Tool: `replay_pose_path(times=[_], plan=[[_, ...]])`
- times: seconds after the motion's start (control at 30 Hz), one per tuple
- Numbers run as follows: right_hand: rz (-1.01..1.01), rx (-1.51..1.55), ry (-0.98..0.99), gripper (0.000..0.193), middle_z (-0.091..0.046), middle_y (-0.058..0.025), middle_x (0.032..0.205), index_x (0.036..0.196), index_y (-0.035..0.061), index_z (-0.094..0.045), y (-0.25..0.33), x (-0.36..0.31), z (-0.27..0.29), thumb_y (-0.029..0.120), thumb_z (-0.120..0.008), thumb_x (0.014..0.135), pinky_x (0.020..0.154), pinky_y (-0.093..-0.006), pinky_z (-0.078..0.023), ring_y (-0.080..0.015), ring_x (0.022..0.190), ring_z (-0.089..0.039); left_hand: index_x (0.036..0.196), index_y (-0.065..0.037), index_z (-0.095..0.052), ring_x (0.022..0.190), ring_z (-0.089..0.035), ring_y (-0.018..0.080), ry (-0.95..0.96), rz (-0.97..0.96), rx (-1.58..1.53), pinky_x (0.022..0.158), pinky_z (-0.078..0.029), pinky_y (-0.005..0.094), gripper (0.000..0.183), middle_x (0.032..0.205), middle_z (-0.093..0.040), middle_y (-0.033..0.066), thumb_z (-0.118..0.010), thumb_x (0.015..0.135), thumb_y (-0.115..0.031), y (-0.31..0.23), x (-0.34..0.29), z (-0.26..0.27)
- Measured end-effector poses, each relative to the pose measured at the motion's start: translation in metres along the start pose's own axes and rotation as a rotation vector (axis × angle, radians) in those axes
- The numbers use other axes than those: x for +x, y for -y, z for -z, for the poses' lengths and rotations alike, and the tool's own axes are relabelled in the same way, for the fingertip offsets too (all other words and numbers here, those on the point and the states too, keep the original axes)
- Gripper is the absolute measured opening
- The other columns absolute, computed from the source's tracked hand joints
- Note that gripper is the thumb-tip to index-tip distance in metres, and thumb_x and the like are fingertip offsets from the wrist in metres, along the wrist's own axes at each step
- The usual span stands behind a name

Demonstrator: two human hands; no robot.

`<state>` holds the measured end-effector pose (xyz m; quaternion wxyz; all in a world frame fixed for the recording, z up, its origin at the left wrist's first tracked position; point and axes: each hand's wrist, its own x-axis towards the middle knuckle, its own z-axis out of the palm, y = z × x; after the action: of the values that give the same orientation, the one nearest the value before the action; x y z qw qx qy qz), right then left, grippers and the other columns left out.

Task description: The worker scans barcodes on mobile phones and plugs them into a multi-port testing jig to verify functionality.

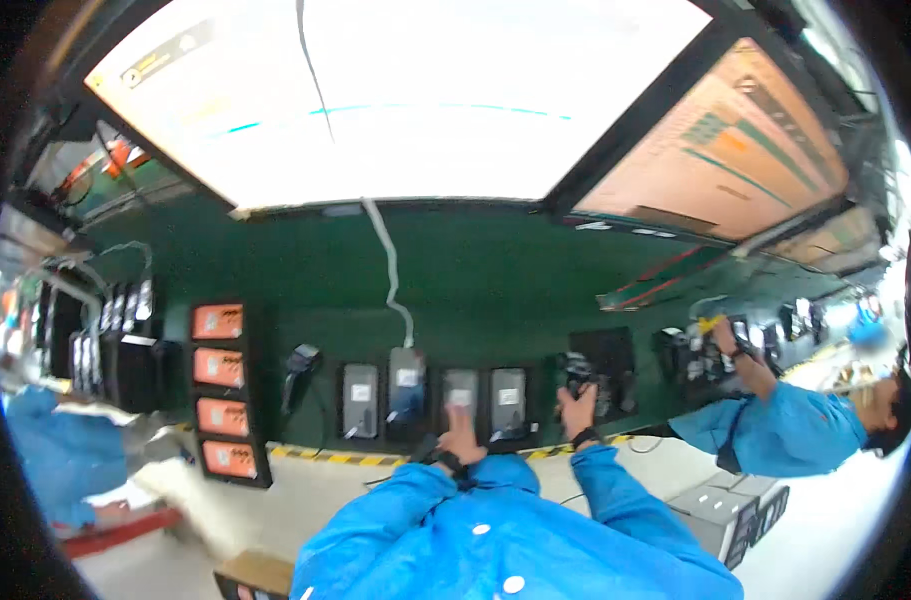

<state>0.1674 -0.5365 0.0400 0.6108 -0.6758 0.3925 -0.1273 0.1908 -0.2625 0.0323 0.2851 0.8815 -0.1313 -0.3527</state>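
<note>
Several grey phones with white labels lie in a row of black trays along the near edge of the green bench. My left hand [459, 440] reaches over the third phone [461, 381], its fingers stretched out onto the lower part of it. To its right lies another phone [508, 393]; to its left are a phone with a white cable running up from it [407, 380] and one more phone [359, 396]. My right hand [577, 412] is closed round a black handheld device [575, 369], whose exact kind is blurred.
Behind the bench stand a large bright screen [405, 150] and an angled orange one [720, 150]. A black rack with orange cards [220, 370] and another black device [299, 366] lie left. A black tray [615, 355] is beside my right hand. A co-worker [795, 425] works at right; another sleeve [55, 450] shows left.
</note>
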Motion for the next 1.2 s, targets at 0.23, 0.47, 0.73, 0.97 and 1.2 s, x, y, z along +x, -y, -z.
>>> replay_pose_path(times=[0.23, 0.47, 0.73, 0.97, 1.2], plan=[[0.209, -0.377, -0.062, 0.043, -0.042, -0.0074, 0.081, 0.09, 0.0034, -0.039, -0.019, 0.048, 0.003, 0.024, -0.075, 0.079, 0.074, -0.0359, -0.04, -0.0232, 0.076, -0.045, 0.129, -0.005, -0.046, 0.107, -0.056, 0.0454, -0.332, 0.173, -0.173, 0.091, -0.047, 0.0476, 0.073, 0.131, -0.044, 0.0309, -0.072, 0.068, -0.035, -0.042, 0.02, 0.02], [-0.008, 0.299, 0.069, 0.022, -0.053, -0.001, 0.08, 0.087, 0.0064, -0.057, 0.005, 0.01, -0.024, 0.018, -0.041, 0.095, 0.061, -0.0255, -0.04, -0.0105, 0.069, -0.048, 0.12, -0.006, -0.044, 0.091, -0.062, 0.0423, -0.557, 0.38, -0.195, 0.08, -0.05, 0.0487, 0.06, 0.096, -0.065, 0.0233, -0.072, 0.07, -0.025, -0.057, 0.045, 0.043], [0.088, 0.161, 0.604, 0.016, -0.066, -0.0008, 0.089, 0.102, 0.0009, -0.065, 0.058, -0.031, -0.095, 0.013, -0.062, 0.091, 0.068, -0.0212, -0.045, -0.0063, 0.075, -0.057, 0.104, -0.002, -0.06, 0.085, -0.068, 0.0274, -0.343, -0.077, -0.61, 0.077, -0.053, 0.0361, 0.034, 0.09, -0.069, 0.0133, -0.072, 0.073, -0.004, 0.005, 0.026, 0.071], [0.204, -0.085, 0.709, 0.015, -0.069, -0.0035, 0.082, 0.093, -0.0003, -0.068, 0.094, -0.058, -0.103, 0.011, -0.069, 0.084, 0.069, -0.0248, -0.048, -0.0102, 0.077, -0.064, 0.106, -0.004, -0.058, 0.079, -0.064, 0.034, -0.44, -0.217, -0.312, 0.067, -0.05, 0.0396, 0.037, 0.084, -0.066, 0.0158, -0.073, 0.073, -0.005, -0.008, -0.014, 0.075], [0.514, -0.45, 0.684, 0.014, -0.066, -0.0081, 0.073, 0.088, 0.0033, -0.068, 0.12, -0.073, -0.102, 0.013, -0.071, 0.079, 0.06, -0.028, -0.047, -0.0168, 0.064, -0.064, 0.106, -0.006, -0.059, 0.083, -0.064, 0.037, -0.429, -0.193, -0.396, 0.069, -0.05, 0.0442, 0.035, 0.087, -0.066, 0.0171, -0.072, 0.073, -0.007, -0.009, -0.021, 0.073]])
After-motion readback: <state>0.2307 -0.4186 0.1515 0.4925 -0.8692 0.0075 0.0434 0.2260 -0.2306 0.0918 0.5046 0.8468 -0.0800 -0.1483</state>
